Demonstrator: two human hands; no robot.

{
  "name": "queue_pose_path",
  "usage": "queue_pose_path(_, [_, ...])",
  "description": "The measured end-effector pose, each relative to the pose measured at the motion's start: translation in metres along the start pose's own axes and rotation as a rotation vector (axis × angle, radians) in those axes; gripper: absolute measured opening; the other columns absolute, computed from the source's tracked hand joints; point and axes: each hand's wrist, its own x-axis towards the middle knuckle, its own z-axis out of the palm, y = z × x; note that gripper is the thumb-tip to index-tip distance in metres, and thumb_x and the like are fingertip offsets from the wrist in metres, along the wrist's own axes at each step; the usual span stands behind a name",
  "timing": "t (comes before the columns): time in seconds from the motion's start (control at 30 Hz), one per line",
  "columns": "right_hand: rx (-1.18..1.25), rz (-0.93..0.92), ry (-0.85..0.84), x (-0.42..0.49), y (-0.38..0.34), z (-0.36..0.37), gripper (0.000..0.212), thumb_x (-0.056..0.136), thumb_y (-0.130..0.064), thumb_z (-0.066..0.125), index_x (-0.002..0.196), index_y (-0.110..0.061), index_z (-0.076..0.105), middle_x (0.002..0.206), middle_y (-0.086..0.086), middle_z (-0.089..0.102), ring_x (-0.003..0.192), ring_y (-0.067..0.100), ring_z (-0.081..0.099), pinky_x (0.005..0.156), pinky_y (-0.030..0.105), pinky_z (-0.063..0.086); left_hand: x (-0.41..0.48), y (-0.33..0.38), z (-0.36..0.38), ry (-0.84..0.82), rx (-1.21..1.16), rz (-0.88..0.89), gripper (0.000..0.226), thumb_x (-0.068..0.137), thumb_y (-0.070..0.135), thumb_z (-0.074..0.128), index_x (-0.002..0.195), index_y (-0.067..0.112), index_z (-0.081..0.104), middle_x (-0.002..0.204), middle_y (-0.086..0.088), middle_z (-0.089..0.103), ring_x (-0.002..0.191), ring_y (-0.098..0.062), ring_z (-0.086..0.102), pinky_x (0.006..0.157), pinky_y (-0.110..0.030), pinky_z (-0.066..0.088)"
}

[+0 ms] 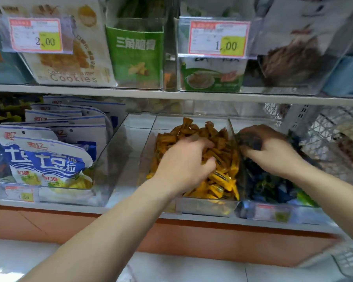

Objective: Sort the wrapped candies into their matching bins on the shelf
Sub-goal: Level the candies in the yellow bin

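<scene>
A clear bin (208, 206) on the lower shelf holds a heap of yellow-orange wrapped candies (222, 180). My left hand (183, 161) is down in that heap, fingers curled among the wrappers; whether it grips one is hidden. To the right, a second clear bin (273, 212) holds dark blue and green wrapped candies (273, 186). My right hand (273, 151) reaches over that bin, its fingers curled round a dark wrapped candy (251, 142) near the divider between the two bins.
Blue-and-white snack bags (47, 159) fill the bin at left. The upper shelf (171, 94) carries a cookie box (69, 47), a green packet (137, 51) and price tags. A wire rack (334, 135) stands at right. An orange base panel (192, 237) runs below.
</scene>
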Motion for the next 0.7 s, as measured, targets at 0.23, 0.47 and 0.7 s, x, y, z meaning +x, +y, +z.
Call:
queue_pose_path(0.23, [0.188, -0.02, -0.137, -0.001, 0.019, 0.024, 0.029, 0.089, -0.03, 0.059, 0.119, -0.032, 0.061, 0.116, -0.009, 0.066, 0.104, 0.012, 0.06, 0.089, 0.03, 0.048, 0.051, 0.002, 0.064, -0.361, 0.101, 0.129, 0.076, 0.081, 0.081, 0.042, 0.146, 0.044, 0.026, 0.156, 0.007, 0.034, 0.144, -0.021, 0.027, 0.109, -0.042, 0.035])
queue_pose_path(0.47, [0.292, 0.051, -0.147, 0.008, 0.036, 0.028, 0.029, 0.086, -0.032, 0.069, 0.1, -0.055, 0.058, 0.086, -0.031, 0.062, 0.08, -0.017, 0.056, 0.066, 0.004, 0.041, 0.052, -0.042, 0.036, -0.341, 0.392, 0.2, 0.056, 0.082, 0.064, 0.051, 0.136, 0.052, 0.042, 0.16, 0.015, 0.025, 0.137, -0.024, 0.04, 0.105, -0.039, 0.035])
queue_pose_path(0.7, [0.277, 0.053, -0.179, 0.008, 0.037, 0.028, 0.057, 0.088, -0.041, 0.066, 0.141, -0.036, 0.046, 0.094, -0.029, 0.059, 0.085, -0.012, 0.054, 0.067, 0.01, 0.04, 0.072, -0.031, 0.001, -0.53, 0.68, 0.102, 0.051, 0.081, 0.068, 0.046, 0.13, 0.053, 0.05, 0.136, 0.013, 0.053, 0.123, -0.024, 0.052, 0.094, -0.042, 0.044])
